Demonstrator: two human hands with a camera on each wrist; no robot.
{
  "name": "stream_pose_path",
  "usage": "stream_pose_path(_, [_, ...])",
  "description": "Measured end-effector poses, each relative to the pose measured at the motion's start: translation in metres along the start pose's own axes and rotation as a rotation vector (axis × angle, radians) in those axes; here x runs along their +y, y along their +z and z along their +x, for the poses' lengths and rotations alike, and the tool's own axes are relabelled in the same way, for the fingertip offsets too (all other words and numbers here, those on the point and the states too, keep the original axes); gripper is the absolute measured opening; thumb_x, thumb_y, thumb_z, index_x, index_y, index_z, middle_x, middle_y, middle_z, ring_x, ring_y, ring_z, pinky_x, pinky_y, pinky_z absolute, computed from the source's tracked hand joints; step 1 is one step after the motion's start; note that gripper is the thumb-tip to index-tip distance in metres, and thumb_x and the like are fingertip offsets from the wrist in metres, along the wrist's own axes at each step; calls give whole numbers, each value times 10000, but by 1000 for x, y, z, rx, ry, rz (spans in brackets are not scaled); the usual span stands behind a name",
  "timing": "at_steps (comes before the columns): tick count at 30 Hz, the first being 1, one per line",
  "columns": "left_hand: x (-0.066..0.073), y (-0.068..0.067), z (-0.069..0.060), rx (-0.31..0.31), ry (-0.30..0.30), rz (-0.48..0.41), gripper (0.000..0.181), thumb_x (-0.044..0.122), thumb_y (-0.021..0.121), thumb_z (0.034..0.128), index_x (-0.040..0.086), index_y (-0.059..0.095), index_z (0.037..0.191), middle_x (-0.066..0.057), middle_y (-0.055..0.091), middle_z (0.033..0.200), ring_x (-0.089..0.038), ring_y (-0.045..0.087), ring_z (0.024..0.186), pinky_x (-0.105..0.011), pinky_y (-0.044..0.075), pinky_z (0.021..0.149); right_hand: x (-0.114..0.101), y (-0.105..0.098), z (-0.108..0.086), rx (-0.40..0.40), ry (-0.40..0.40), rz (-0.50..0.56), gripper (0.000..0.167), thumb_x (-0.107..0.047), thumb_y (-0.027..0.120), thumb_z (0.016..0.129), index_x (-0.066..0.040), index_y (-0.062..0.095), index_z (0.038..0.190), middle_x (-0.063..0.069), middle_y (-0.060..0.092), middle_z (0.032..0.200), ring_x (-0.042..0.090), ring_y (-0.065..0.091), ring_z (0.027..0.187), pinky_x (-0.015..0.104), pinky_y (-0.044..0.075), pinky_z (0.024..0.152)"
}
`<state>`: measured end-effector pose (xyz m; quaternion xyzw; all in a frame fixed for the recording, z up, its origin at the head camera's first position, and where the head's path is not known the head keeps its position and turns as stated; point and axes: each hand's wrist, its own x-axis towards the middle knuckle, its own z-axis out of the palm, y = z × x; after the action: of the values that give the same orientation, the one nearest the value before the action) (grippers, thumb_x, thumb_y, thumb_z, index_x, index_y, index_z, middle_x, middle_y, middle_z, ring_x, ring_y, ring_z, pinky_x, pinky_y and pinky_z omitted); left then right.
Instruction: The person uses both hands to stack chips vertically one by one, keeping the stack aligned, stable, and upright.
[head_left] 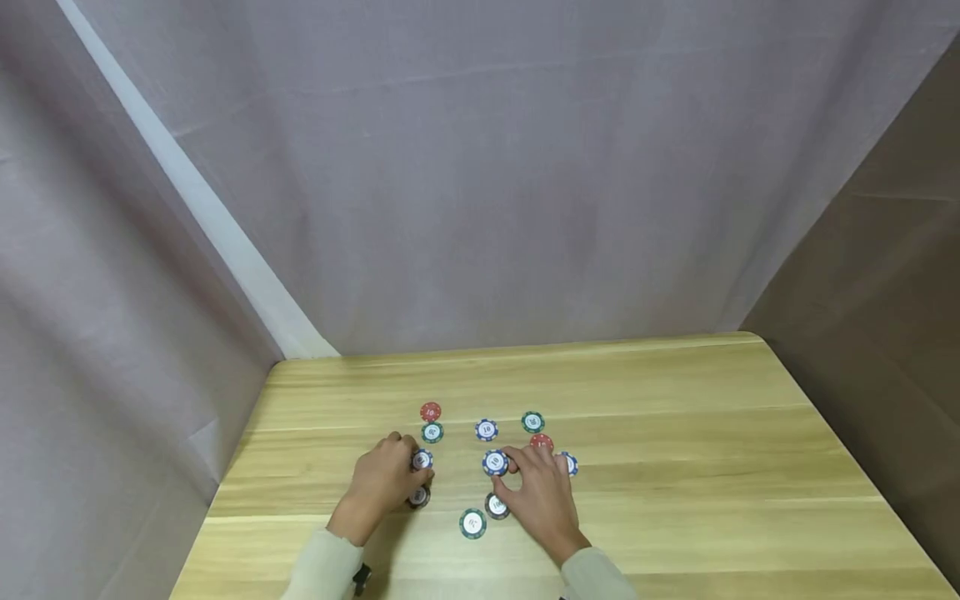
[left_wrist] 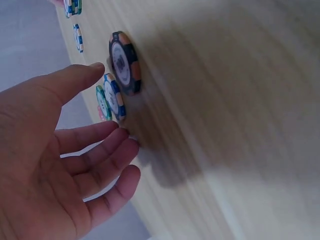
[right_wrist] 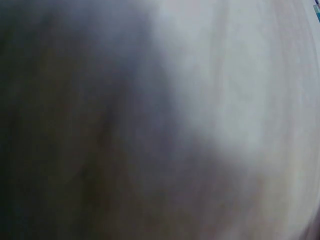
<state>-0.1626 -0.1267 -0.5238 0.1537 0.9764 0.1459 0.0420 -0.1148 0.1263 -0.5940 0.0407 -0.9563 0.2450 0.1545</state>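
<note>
My left hand (head_left: 384, 473) is poised around a blue poker chip (head_left: 422, 460), thumb and fingers on either side of it. In the left wrist view the fingers are spread, loosely bent, around the blue chip; contact cannot be told. A black chip (left_wrist: 125, 63) lies beside the thumb. My right hand (head_left: 542, 493) pinches another blue chip (head_left: 495, 462) between thumb and forefinger. Just below this chip is a second black chip (head_left: 497, 505), partly covered by the thumb. The right wrist view is mostly dark blur.
Around the hands on the wooden table (head_left: 675, 467) lie red chips (head_left: 431, 412), green chips (head_left: 472, 523) and further blue chips (head_left: 486, 429). One red chip (head_left: 542, 442) and a blue chip (head_left: 571, 463) are partly behind the right fingers. Grey curtains (head_left: 510, 208) hang behind the table.
</note>
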Motion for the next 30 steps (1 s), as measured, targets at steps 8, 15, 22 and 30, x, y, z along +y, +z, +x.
stream_pose_path(8, [-3, 7, -1, 55, -18, -48, 395, 291, 901, 822, 39, 747, 1084, -72, 667, 934, -209, 673, 810, -443, 607, 664, 1, 0, 4, -9, 6, 0, 437, -428, 833, 823, -190, 764, 1183, -166, 554, 843, 101, 470, 883, 335, 300, 798])
stream_pose_path(15, [-8, 14, -4, 51, -28, -79, 342, 259, 887, 831, 33, 737, 1039, -52, 664, 939, -177, 654, 811, -407, 600, 664, -1, 2, -5, -14, 11, 5, 429, -432, 838, 814, -199, 762, 1166, -172, 525, 827, 95, 448, 866, 325, 293, 791])
stream_pose_path(22, [-13, 18, 1, 106, -24, -71, 341, 321, 859, 728, 67, 703, 895, -17, 634, 838, -137, 593, 719, -368, 567, 613, 0, 4, -4, 47, -19, 1, 409, -397, 861, 787, -194, 760, 1126, -167, 521, 816, 96, 446, 844, 337, 287, 778])
stream_pose_path(30, [-10, 21, 2, 128, -21, -69, 348, 350, 830, 718, 85, 669, 875, -4, 611, 814, -131, 568, 707, -333, 563, 618, 1, 5, -5, 22, -4, 0, 411, -418, 844, 790, -208, 760, 1134, -176, 508, 818, 89, 446, 859, 329, 289, 785])
